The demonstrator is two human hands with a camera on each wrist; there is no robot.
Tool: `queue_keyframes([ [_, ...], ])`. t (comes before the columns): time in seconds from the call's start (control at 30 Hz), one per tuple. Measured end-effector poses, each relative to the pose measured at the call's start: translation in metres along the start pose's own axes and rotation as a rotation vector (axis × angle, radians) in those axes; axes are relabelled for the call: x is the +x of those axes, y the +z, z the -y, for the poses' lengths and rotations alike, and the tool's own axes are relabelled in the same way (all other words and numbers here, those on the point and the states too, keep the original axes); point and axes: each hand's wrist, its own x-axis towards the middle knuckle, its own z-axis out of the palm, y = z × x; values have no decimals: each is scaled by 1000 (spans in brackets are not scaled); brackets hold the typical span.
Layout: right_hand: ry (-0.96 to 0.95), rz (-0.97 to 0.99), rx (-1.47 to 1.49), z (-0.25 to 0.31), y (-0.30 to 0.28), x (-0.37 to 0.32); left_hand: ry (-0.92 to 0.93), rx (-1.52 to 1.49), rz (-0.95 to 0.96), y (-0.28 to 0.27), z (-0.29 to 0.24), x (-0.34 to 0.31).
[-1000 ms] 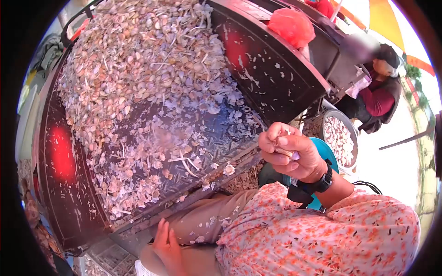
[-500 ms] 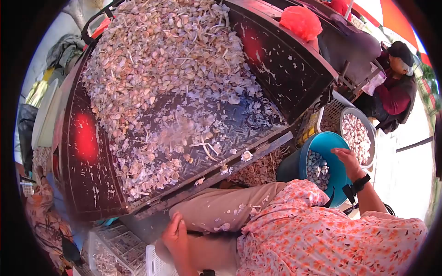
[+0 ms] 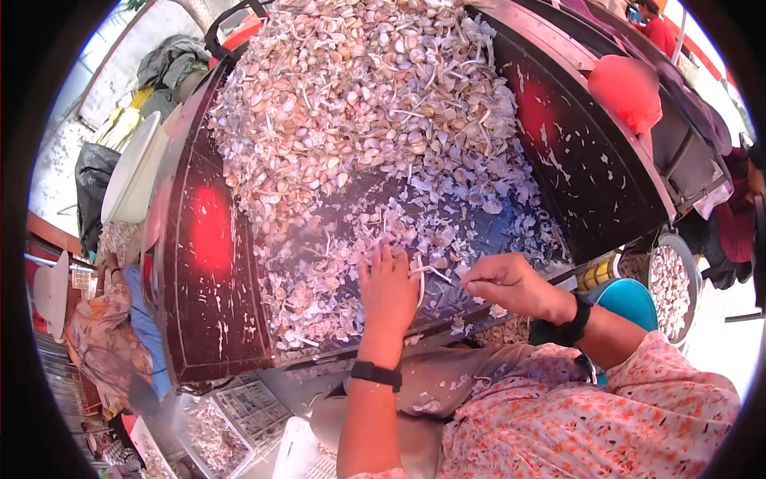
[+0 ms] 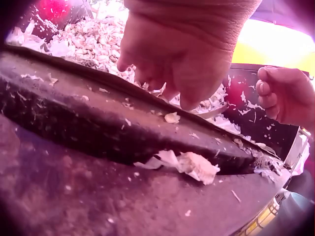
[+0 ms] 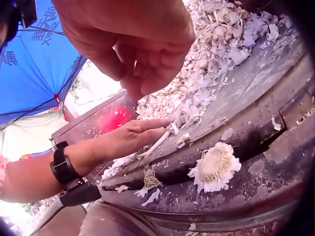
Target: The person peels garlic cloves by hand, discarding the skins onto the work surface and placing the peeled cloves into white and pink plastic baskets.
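Observation:
A large heap of garlic cloves (image 3: pixel 343 104) fills the back of a dark metal bed, with papery garlic skins (image 3: pixel 311 299) scattered toward its front. My left hand (image 3: pixel 389 291) lies over these skins, fingers extended toward the heap. A pale dry garlic stalk (image 5: pixel 155 142) runs right beside its fingers in the right wrist view. To the right, my right hand (image 3: pixel 511 283) hovers above the bed's front edge. Its fingers are loosely bent, the thumb near the fingertips, and nothing shows between them in the right wrist view (image 5: pixel 133 54).
Beside my right forearm stands a teal bucket (image 3: pixel 626 307), with a tub of garlic cloves (image 3: pixel 669 287) beyond it. High dark side walls (image 3: pixel 586 160) flank the bed. White crates of skins (image 3: pixel 215 435) sit at lower left. A garlic root base (image 5: pixel 214 167) lies by the front lip.
My right hand held a clove, opened over the teal bucket, then came back left over the bed. My left hand has gone from my knee onto the skins. The view has turned.

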Motion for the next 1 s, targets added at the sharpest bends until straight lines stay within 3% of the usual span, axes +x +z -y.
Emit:
queue_keyframes([
  [0.07, -94, 101, -99, -2, -4, 19, -112, -7, 34, -6, 21, -13],
  [0.13, 6, 147, -23, -6, -10, 42, -142, 23, 53, -17, 32, -25],
  [0.23, -125, 143, -113, 7, -11, 78, -148, -37, 125, -20, 34, -41],
  [0.33, -52, 178, -147, 18, -12, 97, -21, -77, 70, -11, 25, -49],
  [0.4, -138, 220, -270, 27, -14, 114, 61, -139, 31, -9, 14, -51],
  [0.47, 16, 279, -269, 41, -11, 137, 94, -155, -11, -5, 10, -48],
  [0.6, -383, 215, -530, 40, 19, 196, 107, -236, -93, 3, 14, -48],
  [0.63, -358, 216, -538, 40, 32, 203, 108, -258, -110, 4, 16, -49],
  [0.8, -350, 355, -800, -4, 82, 213, 78, -316, -148, 1, 16, -50],
  [1.0, -348, 281, -950, -21, 96, 196, 111, -335, -195, -6, 12, -46],
])
